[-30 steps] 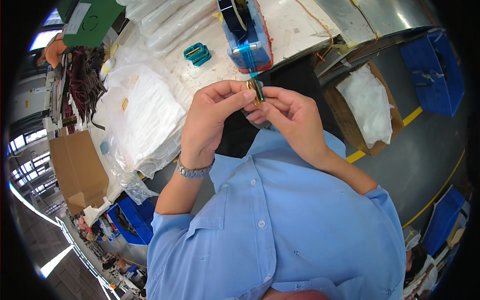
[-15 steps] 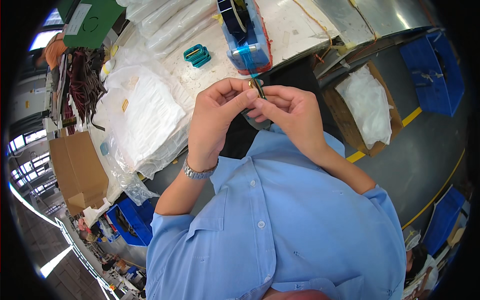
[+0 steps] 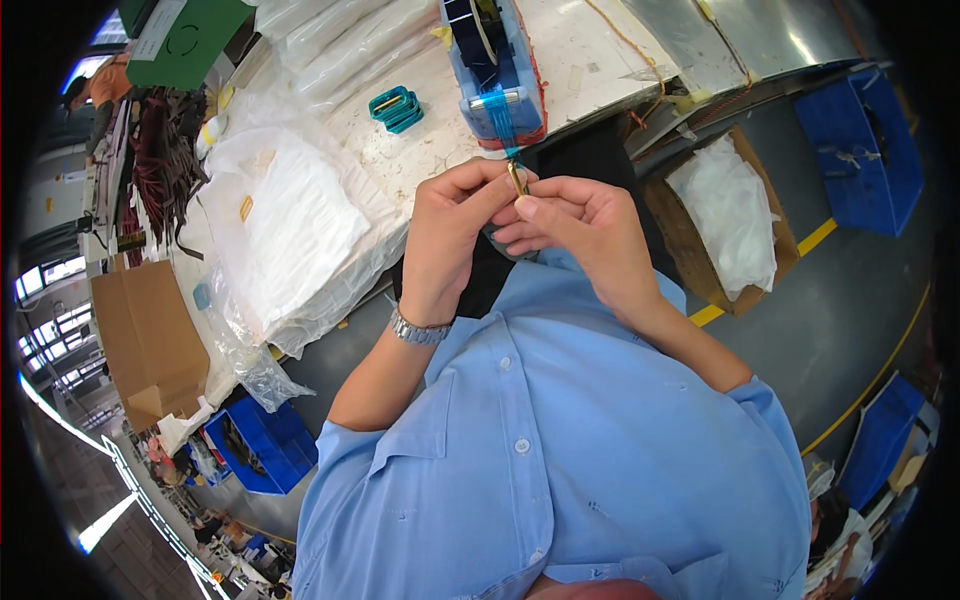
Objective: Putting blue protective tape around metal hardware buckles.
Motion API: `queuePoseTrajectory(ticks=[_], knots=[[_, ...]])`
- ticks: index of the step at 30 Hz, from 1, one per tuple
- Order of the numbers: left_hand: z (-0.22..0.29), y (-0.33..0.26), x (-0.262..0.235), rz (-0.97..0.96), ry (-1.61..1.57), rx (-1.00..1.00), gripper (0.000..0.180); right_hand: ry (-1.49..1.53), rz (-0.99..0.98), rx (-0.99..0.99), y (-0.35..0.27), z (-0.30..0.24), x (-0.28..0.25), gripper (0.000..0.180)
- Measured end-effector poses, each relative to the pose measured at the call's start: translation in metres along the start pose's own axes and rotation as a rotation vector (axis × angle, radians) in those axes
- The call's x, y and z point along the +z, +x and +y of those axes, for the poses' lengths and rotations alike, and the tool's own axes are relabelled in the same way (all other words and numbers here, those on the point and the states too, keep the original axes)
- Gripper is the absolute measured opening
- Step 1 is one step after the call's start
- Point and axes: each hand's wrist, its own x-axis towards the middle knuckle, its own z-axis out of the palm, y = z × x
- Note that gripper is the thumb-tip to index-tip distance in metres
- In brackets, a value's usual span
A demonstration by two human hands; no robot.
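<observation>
A small, narrow gold-coloured metal piece (image 3: 518, 178) is pinched between the thumb and fingers of my left hand (image 3: 445, 225). My right hand (image 3: 590, 225) is closed at its lower end, thumb against the curled fingers. Translucent blue tape (image 3: 503, 125) stretches down to the piece from a blue tape dispenser (image 3: 480, 115), which carries a dark tape roll (image 3: 462, 35). Left of the dispenser, a teal-wrapped bundle of rectangular frames (image 3: 397, 110) lies on the white worktable (image 3: 430, 150). My fingers partly hide the metal piece.
White plastic-wrapped sheets (image 3: 300, 220) cover the table's left side, with clear plastic sleeves (image 3: 350, 50) behind. A cardboard box with white plastic (image 3: 728, 215) stands on the floor at right, near a blue bin (image 3: 860, 150). Another blue bin (image 3: 262, 445) sits lower left.
My left hand has shifted a little to the right. The gold piece shows more clearly between my fingertips, and the blue tape still runs to it from the dispenser.
</observation>
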Motion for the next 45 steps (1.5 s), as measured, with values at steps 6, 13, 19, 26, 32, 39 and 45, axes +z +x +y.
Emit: queuePoseTrajectory(ticks=[6,13,19,26,32,39,45], knots=[[0.001,0.001,-0.004,0.032,-0.025,-0.132,0.020,0.059,-0.013,0.112,-0.001,-0.003,-0.005,0.025],[0.008,0.009,-0.019,-0.117,-0.073,-0.283,0.024,-0.492,-0.055,-0.155,0.010,-0.009,-0.015,0.042],[0.022,0.009,-0.011,-0.050,-0.276,-0.428,0.022,-0.559,-0.104,-0.347,0.032,-0.014,-0.017,0.060],[0.042,0.012,-0.002,-0.031,-0.423,-0.618,0.017,-0.318,-0.120,-0.260,0.034,-0.014,-0.009,0.058],[0.028,0.002,-0.008,-0.058,-0.308,-0.468,0.018,-0.231,-0.048,-0.222,0.037,-0.011,-0.003,0.048],[0.010,-0.027,0.018,0.207,0.483,0.466,0.016,-0.280,0.010,-0.226,0.031,-0.020,0.010,0.037],[0.007,-0.021,0.022,0.288,0.794,0.903,0.018,-0.244,0.042,-0.221,0.016,-0.029,0.018,0.032]])
